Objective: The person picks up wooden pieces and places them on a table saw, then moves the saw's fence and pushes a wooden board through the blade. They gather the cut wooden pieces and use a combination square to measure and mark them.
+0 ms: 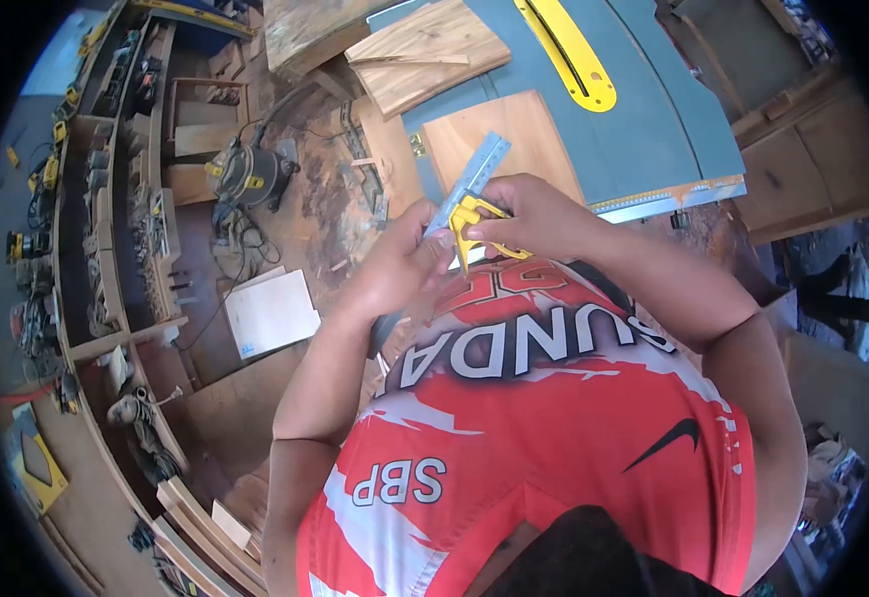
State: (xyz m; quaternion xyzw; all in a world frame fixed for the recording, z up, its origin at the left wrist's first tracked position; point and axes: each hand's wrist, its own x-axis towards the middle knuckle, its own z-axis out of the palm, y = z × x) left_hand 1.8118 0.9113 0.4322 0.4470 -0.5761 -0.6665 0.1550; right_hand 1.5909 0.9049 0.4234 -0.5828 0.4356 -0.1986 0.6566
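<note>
Two hands are nearly closing on our small square with a silver metal blade [480,166] and an open yellow frame [466,215]: our left hand [410,257] is pinching near the blade's lower end, our right hand [537,217] is gripping the frame. Beyond them, a flat brown wooden board [531,134] is lying on the blue-grey surface [644,134]. We are judging the tool light, stiff and smooth-bladed, its frame offering the surest hold.

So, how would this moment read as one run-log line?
left hand: holding metal rule | right hand: holding yellow tool | wooden board: on blue-grey table
</note>
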